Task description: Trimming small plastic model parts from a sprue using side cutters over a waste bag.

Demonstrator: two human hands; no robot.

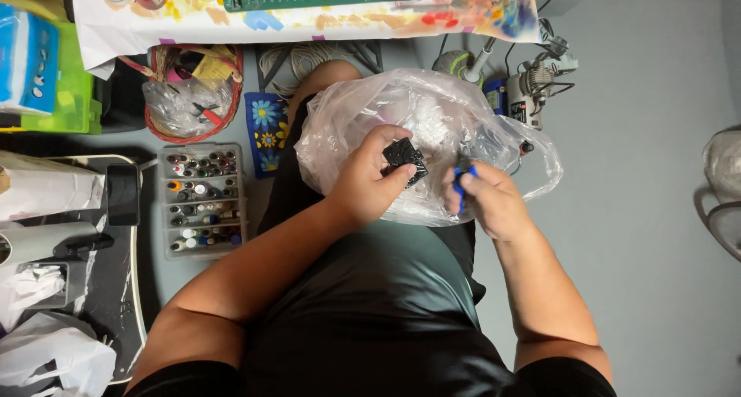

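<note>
Handling of a small black piece over a plastic bag on the lap.

Nearest the camera, the left hand (369, 182) is closed around a small black piece (404, 156), pinched between thumb and fingertips and held just above the clear plastic bag (401, 119). The right hand (488, 200) is curled shut on a small blue tool (461, 182), whose tip is directed toward the black piece; the two are near but not seen touching. The step in hand is judged to be work on the black piece with the tool. A steady pinch and a fine approach of the tip are called for next. Beyond, on the floor, a compartment box of small bottles (202, 200) and a red basket (191, 88) are set; farthest off, a paint-stained worktop (309, 19) is seen.
</note>
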